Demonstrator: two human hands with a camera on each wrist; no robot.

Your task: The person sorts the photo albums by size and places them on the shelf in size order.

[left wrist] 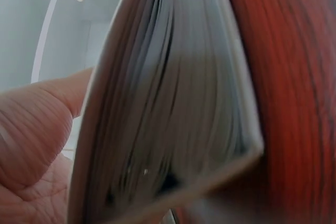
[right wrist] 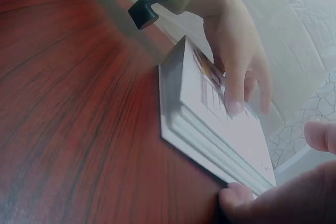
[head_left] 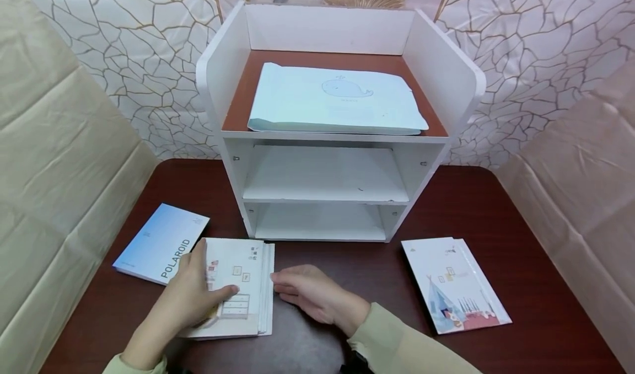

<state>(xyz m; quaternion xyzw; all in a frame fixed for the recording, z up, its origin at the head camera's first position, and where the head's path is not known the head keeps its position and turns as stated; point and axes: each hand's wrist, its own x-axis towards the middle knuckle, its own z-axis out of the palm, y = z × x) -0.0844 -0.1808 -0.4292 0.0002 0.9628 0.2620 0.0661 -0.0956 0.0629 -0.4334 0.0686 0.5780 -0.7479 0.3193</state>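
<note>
A thick white photo album [head_left: 250, 277] with small drawings on its cover lies on the table in front of the shelf unit. My left hand [head_left: 186, 294] holds it from the left, thumb over the cover and fingers along the left side. In the left wrist view its many pages [left wrist: 178, 77] show edge-on between the covers. My right hand [head_left: 312, 297] is at the album's right edge, fingers extended; in the right wrist view one fingertip [right wrist: 236, 195] touches the lower corner. Partly behind the left hand lies a blue-and-white album [head_left: 171, 241] marked POLAROID.
A white shelf unit [head_left: 324, 200] stands at the back, with a white whale-printed packet [head_left: 337, 101] on its brown top. Another white illustrated album [head_left: 446, 277] lies at the right on the dark red table [head_left: 367, 263]. Cloth walls [head_left: 54, 142] enclose the sides.
</note>
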